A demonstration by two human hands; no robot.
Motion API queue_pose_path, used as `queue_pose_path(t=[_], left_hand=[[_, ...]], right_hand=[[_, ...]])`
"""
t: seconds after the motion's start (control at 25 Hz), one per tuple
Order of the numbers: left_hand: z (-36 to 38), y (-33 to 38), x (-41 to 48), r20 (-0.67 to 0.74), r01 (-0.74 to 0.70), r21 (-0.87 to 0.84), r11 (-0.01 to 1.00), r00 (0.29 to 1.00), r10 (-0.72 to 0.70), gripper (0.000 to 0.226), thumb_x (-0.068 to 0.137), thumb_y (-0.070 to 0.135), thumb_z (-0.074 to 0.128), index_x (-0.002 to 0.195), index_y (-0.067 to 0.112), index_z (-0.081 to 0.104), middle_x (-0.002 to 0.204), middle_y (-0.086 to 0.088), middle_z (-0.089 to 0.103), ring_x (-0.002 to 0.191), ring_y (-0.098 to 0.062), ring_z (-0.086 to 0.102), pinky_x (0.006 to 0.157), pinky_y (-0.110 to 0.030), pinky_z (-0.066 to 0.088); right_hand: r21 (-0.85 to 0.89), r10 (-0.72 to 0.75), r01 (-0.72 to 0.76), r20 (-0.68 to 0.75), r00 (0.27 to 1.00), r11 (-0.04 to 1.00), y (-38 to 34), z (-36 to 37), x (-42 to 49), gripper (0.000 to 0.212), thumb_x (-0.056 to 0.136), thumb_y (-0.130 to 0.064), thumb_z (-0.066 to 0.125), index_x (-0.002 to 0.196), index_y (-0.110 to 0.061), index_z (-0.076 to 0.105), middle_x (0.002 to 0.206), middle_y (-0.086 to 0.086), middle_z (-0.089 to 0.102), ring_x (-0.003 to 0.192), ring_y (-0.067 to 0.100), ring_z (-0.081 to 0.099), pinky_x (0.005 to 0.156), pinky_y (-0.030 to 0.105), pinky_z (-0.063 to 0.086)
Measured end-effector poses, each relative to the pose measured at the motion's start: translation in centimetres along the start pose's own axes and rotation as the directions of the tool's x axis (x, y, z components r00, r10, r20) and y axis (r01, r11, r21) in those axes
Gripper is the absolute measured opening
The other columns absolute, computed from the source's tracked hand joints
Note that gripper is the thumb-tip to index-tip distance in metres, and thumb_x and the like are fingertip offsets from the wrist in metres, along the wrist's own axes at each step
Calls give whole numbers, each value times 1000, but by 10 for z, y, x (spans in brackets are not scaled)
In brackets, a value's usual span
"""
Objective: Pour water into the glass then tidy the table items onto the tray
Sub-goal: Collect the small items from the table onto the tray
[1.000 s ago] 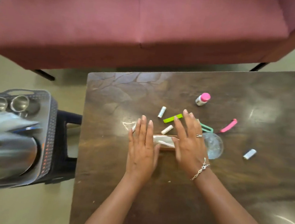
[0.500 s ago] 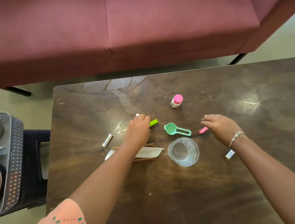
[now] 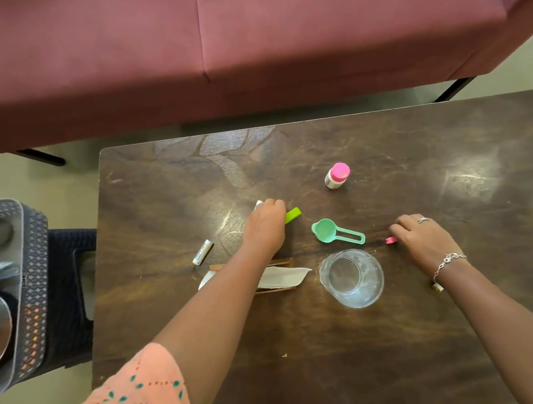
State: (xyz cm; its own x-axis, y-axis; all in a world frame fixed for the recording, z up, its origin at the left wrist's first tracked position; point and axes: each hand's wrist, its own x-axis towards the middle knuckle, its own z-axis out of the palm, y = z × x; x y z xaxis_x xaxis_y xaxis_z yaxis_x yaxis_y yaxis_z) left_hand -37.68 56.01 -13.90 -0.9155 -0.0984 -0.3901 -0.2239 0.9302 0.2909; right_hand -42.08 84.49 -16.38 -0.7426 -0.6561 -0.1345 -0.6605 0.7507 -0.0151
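A clear glass (image 3: 351,278) stands on the dark wooden table (image 3: 374,353), right of centre. My left hand (image 3: 266,225) curls over a lime green strip (image 3: 293,215) and a small white tube (image 3: 258,205) at the table's middle. My right hand (image 3: 421,238) curls over a pink strip (image 3: 390,240) to the right. Between the hands lies a teal measuring scoop (image 3: 336,232). A pink-capped bottle (image 3: 336,175) stands farther back. A white tube (image 3: 203,252) lies at the left, and a white paper packet (image 3: 281,278) on a brown strip sits under my left forearm.
A grey tray (image 3: 25,294) with steel vessels rests on a dark stool (image 3: 67,282) left of the table. A maroon sofa (image 3: 207,44) runs along the far side. Another small tube (image 3: 437,287) peeks out below my right wrist.
Both hands left the packet: the left moved up onto the green strip, the right swung out to the pink strip. The view shifted and the scoop came into sight.
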Motion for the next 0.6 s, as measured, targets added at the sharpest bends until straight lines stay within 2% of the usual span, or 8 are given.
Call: queue_pose_path(t=[0.04,0.12,0.2,0.28,0.36,0.44,0.52,0.6], left_hand=[[-5,-2,-3,-39,17,-64,998,999,-19,16,86,0,47,102,3,52,110,-17,55,99,-35,52,72,-38,38],[-17,-11,-16,-136,24,-197,980,989,-52,11,86,3,51,96,2,54,103,-16,57,92,-35,53,68,-38,36],[-29,-27,-37,-208,27,-316,948,973,-97,10,85,7,56,94,3,56,99,-14,58,87,-33,54,68,-39,39],[-42,-48,-60,-250,54,-406,912,954,-168,11,82,8,61,92,5,57,94,-12,60,84,-31,55,70,-39,41],[-55,-79,-81,-279,96,-475,875,926,-253,13,78,6,65,89,5,58,90,-11,61,81,-28,55,71,-38,43],[-66,-110,-100,-308,124,-537,834,892,-331,14,74,3,66,86,4,60,86,-11,61,78,-28,56,70,-37,44],[-79,-150,-120,-330,156,-566,810,857,-395,13,73,2,67,84,4,60,83,-11,60,76,-28,57,70,-38,46],[-87,-187,-137,-330,211,-558,803,831,-448,12,75,3,67,84,5,60,84,-10,59,75,-27,56,71,-38,47]], right_hand=[[20,36,-35,-19,999,999,-2,-5,-1,5,66,4,60,68,0,62,66,18,61,56,37,60,48,38,53],[131,180,-168,-89,980,977,-10,-18,-3,23,75,-10,43,71,1,62,68,19,62,61,38,60,54,39,52],[228,346,-301,-195,918,926,-27,-40,-2,24,78,-13,43,77,0,64,75,19,65,67,39,61,61,37,47],[306,441,-349,-316,840,886,-54,-67,1,16,80,-9,52,83,-1,65,79,19,67,72,38,61,68,33,40],[420,460,-286,-407,789,861,-97,-97,11,13,82,-7,56,88,0,66,83,19,68,78,30,58,72,19,40],[529,452,-180,-446,772,829,-143,-124,26,12,83,-3,58,90,2,66,85,19,68,82,20,55,79,6,36],[614,434,-84,-448,782,785,-194,-137,49,12,81,2,59,91,4,66,85,16,66,82,10,56,83,5,35],[661,411,-20,-442,797,750,-239,-141,74,14,80,1,60,92,3,66,86,13,64,82,11,58,82,12,40]])
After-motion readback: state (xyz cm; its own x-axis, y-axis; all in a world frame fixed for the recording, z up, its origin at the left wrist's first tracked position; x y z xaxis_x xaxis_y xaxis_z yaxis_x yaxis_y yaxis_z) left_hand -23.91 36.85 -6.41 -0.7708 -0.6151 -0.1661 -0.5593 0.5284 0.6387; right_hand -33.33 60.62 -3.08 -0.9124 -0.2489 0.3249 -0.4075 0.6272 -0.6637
